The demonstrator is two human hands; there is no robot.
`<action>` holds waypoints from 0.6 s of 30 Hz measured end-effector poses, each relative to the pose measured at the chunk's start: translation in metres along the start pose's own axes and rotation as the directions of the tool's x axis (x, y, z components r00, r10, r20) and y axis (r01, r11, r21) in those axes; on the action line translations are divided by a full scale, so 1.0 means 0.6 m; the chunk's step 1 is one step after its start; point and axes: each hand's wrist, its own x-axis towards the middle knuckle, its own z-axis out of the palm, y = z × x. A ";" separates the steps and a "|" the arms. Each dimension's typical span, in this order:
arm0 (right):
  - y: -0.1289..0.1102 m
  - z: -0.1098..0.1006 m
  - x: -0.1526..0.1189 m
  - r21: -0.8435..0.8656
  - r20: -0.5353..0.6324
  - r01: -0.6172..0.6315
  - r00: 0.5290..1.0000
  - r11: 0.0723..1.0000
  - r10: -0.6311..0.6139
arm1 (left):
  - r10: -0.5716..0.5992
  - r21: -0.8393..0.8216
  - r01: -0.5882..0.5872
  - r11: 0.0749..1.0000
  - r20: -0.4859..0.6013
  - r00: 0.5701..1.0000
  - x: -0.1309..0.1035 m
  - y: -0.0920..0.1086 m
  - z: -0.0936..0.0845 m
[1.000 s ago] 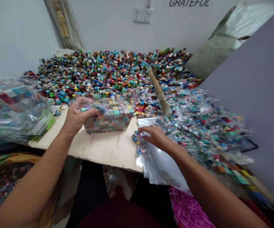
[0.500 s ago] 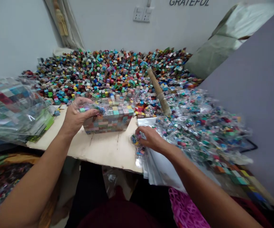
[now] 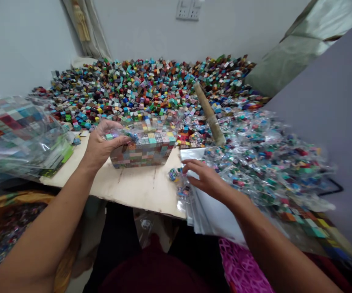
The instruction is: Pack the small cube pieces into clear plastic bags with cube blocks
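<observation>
There's a dark maroon top (image 3: 157,273) on this one, shadowed at the front, and black trousers (image 3: 118,242); the left forearm (image 3: 58,215) and right forearm (image 3: 266,228) are bare, tapering smoothly, and so are the left hand (image 3: 102,147) and slim-fingered right hand (image 3: 205,178)

- Open board (image 3: 136,189) runs in front of the patterned box (image 3: 142,156), up to small packets (image 3: 173,175) by the right hand (image 3: 203,177)
- Heaped cubes (image 3: 145,87) block the way behind
- Stick (image 3: 209,114) and bagged pieces (image 3: 267,160) crowd the right
- Large wrapped bundle (image 3: 13,128) bars the left
</observation>
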 end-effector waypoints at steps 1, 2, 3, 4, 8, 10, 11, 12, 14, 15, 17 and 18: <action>-0.007 -0.007 -0.008 -0.011 0.011 0.008 1.000 1.000 -0.008 | -0.003 -0.002 0.003 1.000 0.007 1.000 0.000 0.000 0.000; -0.014 -0.012 -0.018 -0.028 0.052 0.022 0.998 0.999 -0.021 | -0.004 -0.005 0.004 1.000 0.007 1.000 0.000 0.001 0.000; -0.022 -0.014 -0.028 -0.060 0.112 0.039 0.993 0.997 -0.032 | -0.004 -0.006 0.004 1.000 0.003 1.000 0.000 0.001 0.001; -0.029 -0.012 -0.038 -0.111 0.169 0.056 0.985 0.992 -0.037 | -0.005 -0.009 0.005 1.000 -0.003 1.000 -0.001 0.001 0.001; -0.046 0.020 -0.070 -0.346 0.217 0.092 0.976 0.934 -0.016 | -0.004 -0.013 0.004 1.000 -0.011 1.000 -0.002 0.002 0.001; -0.050 0.032 -0.079 -0.344 0.188 0.100 0.981 0.934 -0.036 | 0.003 -0.011 -0.003 1.000 -0.014 1.000 -0.003 0.002 0.001; -0.051 0.034 -0.082 -0.301 0.162 0.099 0.985 0.948 -0.052 | 0.004 -0.014 -0.004 1.000 -0.016 1.000 -0.003 0.003 0.001; -0.053 0.031 -0.085 -0.233 0.131 0.091 0.989 0.968 -0.062 | 0.002 -0.020 -0.003 1.000 -0.017 1.000 -0.003 0.003 0.001; -0.057 0.016 -0.089 -0.048 0.064 0.041 0.997 0.998 -0.038 | -0.006 -0.028 0.005 1.000 -0.020 1.000 -0.004 0.004 0.001; -0.058 0.006 -0.089 0.036 0.029 -0.002 1.000 0.999 0.001 | -0.011 -0.029 0.010 1.000 -0.023 1.000 -0.004 0.005 0.001; -0.057 -0.014 -0.082 0.127 -0.047 -0.110 0.992 0.986 0.117 | -0.021 -0.029 0.020 0.999 -0.024 0.999 -0.005 0.007 0.001; -0.054 -0.022 -0.075 0.131 -0.092 -0.172 0.978 0.976 0.185 | -0.024 -0.033 0.023 0.999 -0.024 0.999 -0.005 0.007 0.001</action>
